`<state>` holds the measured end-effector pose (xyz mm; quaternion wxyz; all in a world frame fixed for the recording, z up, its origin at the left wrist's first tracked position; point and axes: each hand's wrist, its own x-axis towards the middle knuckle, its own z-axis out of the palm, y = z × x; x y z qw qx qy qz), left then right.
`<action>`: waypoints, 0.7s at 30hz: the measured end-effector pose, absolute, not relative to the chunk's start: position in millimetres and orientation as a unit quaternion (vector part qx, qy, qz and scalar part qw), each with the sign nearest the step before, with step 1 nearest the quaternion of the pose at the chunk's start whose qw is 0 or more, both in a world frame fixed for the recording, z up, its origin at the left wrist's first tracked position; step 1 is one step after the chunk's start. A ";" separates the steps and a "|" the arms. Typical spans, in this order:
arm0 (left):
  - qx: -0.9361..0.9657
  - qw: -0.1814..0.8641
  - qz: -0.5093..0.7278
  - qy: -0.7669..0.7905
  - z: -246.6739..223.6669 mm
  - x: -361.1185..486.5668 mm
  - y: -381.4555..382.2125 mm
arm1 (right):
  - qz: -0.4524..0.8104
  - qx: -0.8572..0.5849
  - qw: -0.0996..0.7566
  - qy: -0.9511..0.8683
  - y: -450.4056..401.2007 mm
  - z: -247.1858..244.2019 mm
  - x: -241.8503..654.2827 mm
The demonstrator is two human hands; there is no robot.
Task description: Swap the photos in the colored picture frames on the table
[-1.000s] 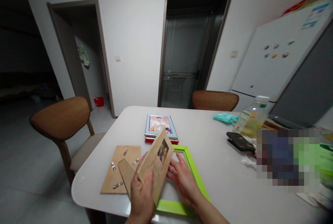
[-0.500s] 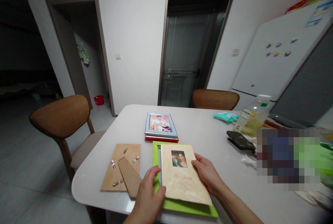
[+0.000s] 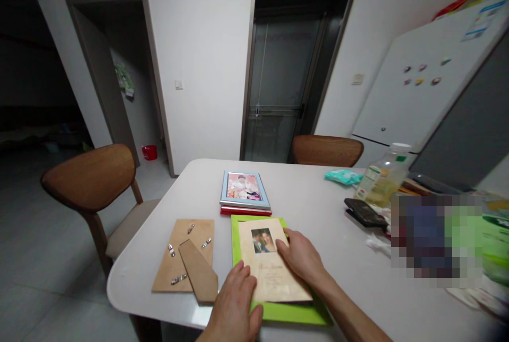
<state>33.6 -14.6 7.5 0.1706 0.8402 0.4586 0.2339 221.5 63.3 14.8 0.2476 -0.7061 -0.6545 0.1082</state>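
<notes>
A bright green picture frame (image 3: 290,314) lies on the table near its front edge. On it rests a cream photo sheet (image 3: 274,278) with a small picture of two people and faint lettering. My right hand (image 3: 303,260) grips the sheet's right edge, thumb on top; its other fingertips are partly hidden. At the left side of sheet and frame is my left hand (image 3: 235,299), fingers stretched out and thumb apart, touching the edge. Left of it lies a brown frame backing board (image 3: 169,268) with several metal clips and a stand leg (image 3: 199,273).
Behind the green frame, a light blue picture frame (image 3: 245,205) is stacked on a red one (image 3: 246,212). To the right stand a bottle (image 3: 377,177), a black phone-like object (image 3: 365,213) and a teal packet (image 3: 344,176). Wooden chairs (image 3: 89,177) flank the table.
The photo sheet has moved left and lower into the green frame, lying flatter over it. My right hand has shifted left with it; my left hand has moved slightly right and down.
</notes>
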 end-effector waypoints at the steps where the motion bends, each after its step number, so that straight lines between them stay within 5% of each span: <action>1: 0.843 0.167 0.228 0.458 8.0 34.2 -15.1 | 0.083 -0.718 0.214 -0.657 63.1 14.4 222.3; 5: 0.846 0.143 0.253 0.446 6.2 21.4 -16.9 | 0.032 -0.731 0.157 -0.663 60.9 14.1 223.5; 12: 0.760 0.017 0.291 0.581 -8.7 -78.6 -5.3 | 0.139 -0.580 0.266 -0.758 31.9 27.2 166.4; 21: 0.794 -0.022 0.254 0.552 -35.5 -127.8 -26.3 | 0.181 -0.494 0.224 -0.820 17.1 19.0 61.0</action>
